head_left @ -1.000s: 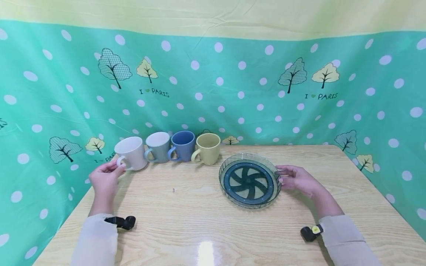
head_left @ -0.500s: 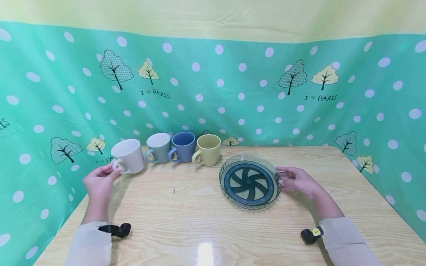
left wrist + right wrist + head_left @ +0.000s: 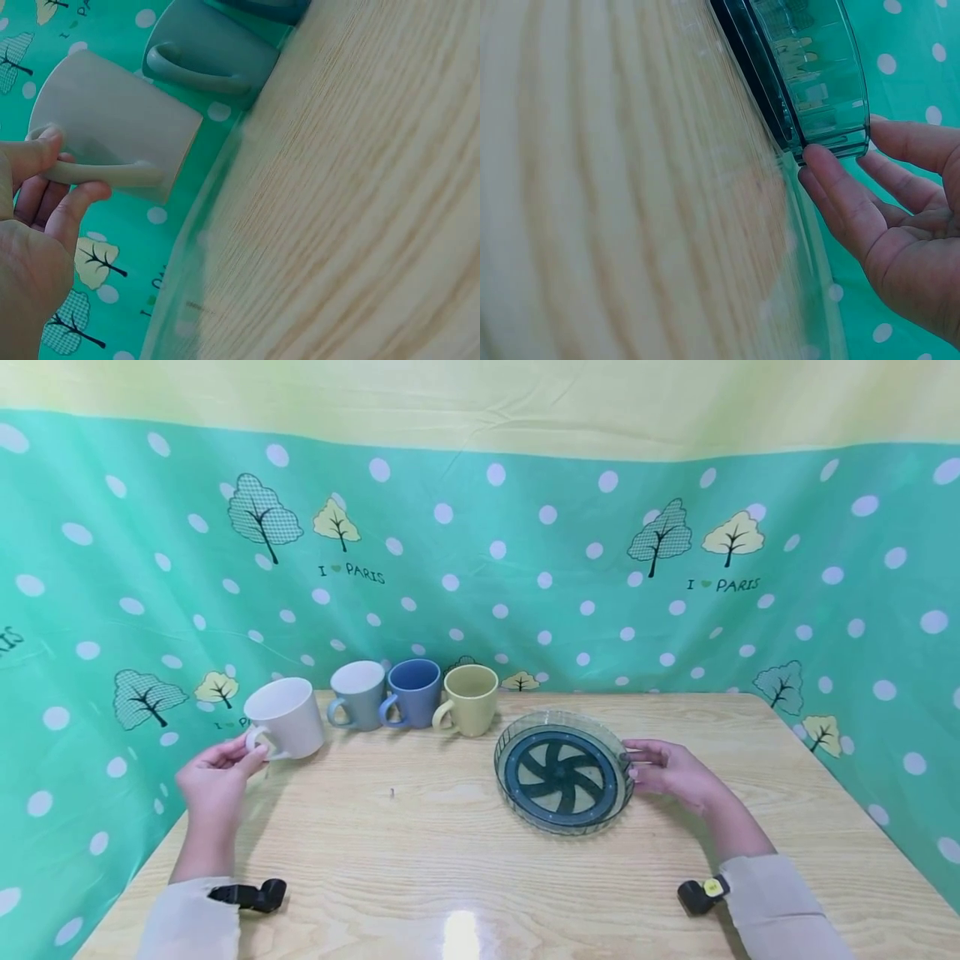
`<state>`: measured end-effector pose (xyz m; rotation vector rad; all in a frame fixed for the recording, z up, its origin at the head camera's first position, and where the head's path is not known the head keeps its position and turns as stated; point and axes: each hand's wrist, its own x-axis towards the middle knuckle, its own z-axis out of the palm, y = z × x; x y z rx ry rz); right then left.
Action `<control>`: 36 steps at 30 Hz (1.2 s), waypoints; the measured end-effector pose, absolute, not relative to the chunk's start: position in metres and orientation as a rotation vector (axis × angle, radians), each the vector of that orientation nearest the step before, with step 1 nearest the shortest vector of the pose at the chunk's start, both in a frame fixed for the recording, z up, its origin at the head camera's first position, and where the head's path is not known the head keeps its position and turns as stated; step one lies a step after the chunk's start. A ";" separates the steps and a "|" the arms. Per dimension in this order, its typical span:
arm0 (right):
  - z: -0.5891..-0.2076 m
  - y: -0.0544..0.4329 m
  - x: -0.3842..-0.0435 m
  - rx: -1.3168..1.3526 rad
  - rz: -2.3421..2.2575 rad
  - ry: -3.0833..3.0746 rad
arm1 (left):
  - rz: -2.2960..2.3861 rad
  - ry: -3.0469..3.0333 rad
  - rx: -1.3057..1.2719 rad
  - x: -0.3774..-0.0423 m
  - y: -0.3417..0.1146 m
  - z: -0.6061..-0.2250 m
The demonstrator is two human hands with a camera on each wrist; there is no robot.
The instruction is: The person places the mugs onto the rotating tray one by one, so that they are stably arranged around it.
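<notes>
My left hand (image 3: 212,785) pinches the handle of a white mug (image 3: 292,718) at the left. In the left wrist view a gap shows between the mug's base and the table. To its right, apart from it, stand a grey-green mug (image 3: 360,697), a blue mug (image 3: 418,697) and a yellow mug (image 3: 472,706) in a row. At the right lies a round tray (image 3: 562,818) with a clear wall and a dark pinwheel-patterned base. My right hand (image 3: 678,777) touches the tray's right side with lightly bent fingers (image 3: 840,195), some at the rim and some near the base.
The wooden table (image 3: 420,860) ends at a green dotted curtain (image 3: 510,568) hanging behind and at both sides. A tiny dark speck (image 3: 392,793) lies on the wood left of the tray. Both wrists wear small black cameras, such as the right wrist camera (image 3: 697,897).
The white mug has moved left and toward me with my left hand, widening the space to the grey-green mug. My right hand and the tray stay in place.
</notes>
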<state>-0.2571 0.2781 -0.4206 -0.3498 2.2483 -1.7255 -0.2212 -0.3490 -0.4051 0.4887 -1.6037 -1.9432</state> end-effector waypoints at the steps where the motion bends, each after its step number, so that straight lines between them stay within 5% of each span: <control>1: -0.420 0.278 -0.257 -0.343 -1.730 2.245 | -1.943 -1.602 0.483 -0.221 -0.349 -0.405; 36: -0.420 0.277 -0.255 -0.324 -1.774 2.208 | -1.982 -1.517 0.284 -0.203 -0.332 -0.381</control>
